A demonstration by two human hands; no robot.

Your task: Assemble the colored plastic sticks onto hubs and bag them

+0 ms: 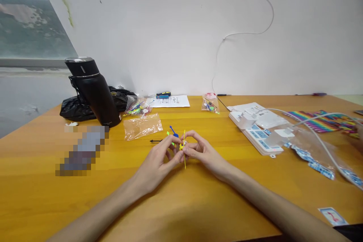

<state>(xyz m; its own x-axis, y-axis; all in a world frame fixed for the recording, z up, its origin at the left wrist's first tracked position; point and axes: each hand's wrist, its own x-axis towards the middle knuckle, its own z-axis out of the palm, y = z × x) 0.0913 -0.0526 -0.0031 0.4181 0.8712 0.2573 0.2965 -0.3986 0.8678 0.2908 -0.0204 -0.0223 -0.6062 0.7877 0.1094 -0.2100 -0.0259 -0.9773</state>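
In the head view, the left hand [154, 160] and right hand [208, 155] meet above the yellow-brown wooden table [198, 204], fingertips together. Between them is a thin yellow plastic piece with a long, straight, narrow bar [185, 164] — it stands nearly upright in the view, pinched near its middle by the thumb and fingers of both hands. Both grips are narrow. A small white part shows among the fingertips; which hand bears it, I cannot tell.

Just beyond the left hand lie a blue plastic arrow-tipped piece [173, 132], a bright green arrow-tipped piece [168, 133] and a thin black arrow [155, 141], each partly covered by the fingers or one another. Farther back is a flat, clear plastic bag [143, 126]; behind it sits a clear bag of small coloured pieces [138, 107] — near a tall black bottle [96, 96]. Rightward lies a white power strip [259, 141].
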